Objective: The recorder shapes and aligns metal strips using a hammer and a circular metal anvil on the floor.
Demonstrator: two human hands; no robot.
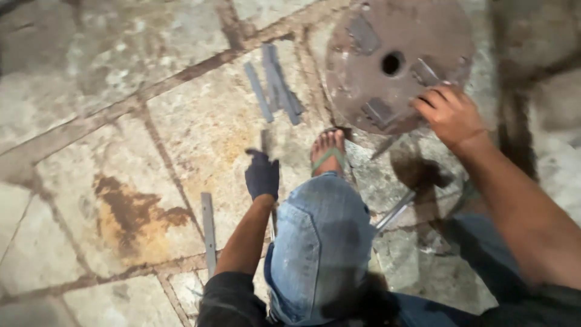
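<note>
Head view, nearest first: a bent knee in blue jeans [321,242], then the gloved left hand [262,175], curled around something thin and dark that I cannot make out. Beyond the sandalled foot [327,152], the bare right hand [449,114] rests with fingers spread on the rim of a rusty round metal plate [387,60] (small flat pieces sit on its face). Flat metal strips [275,85] lie on the stone floor [121,121] beside it. Seemingly the plate is being steadied; handling it further calls for a firm grip. Motion blur hides detail.
</note>
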